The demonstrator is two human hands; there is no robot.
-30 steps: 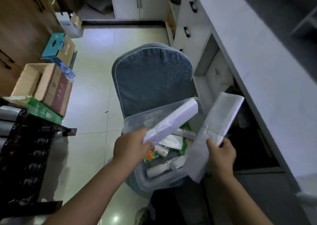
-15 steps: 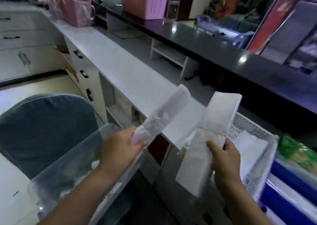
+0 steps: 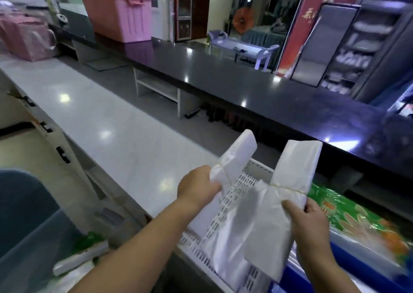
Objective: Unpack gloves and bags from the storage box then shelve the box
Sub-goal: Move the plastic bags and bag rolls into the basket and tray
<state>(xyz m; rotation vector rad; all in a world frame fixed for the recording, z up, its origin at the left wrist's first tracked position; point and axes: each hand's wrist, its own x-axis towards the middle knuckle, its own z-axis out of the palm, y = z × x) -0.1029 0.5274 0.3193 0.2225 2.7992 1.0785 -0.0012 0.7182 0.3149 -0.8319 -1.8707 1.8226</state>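
My left hand (image 3: 197, 188) grips the lower end of a white bundle of plastic bags (image 3: 237, 156) tied with a rubber band. In my right hand (image 3: 309, 223) is a second, larger white bag bundle (image 3: 288, 181), also banded, pinched near its middle. Both bundles hang above a white perforated basket (image 3: 228, 205) that stands on the white counter (image 3: 107, 114) and holds more white bags. The clear storage box (image 3: 33, 252) shows at the lower left, with a green packet and a clear roll inside.
A blue box with green printed packets (image 3: 348, 212) sits right of the basket. A raised black counter (image 3: 245, 87) runs behind, carrying a pink bin (image 3: 116, 17). Pink bags (image 3: 24, 38) stand at the far left. A grey chair back (image 3: 20, 194) is lower left.
My view has swung up from the storage box on the chair to the counter. Both hands have carried their bag bundles rightward over the white basket.
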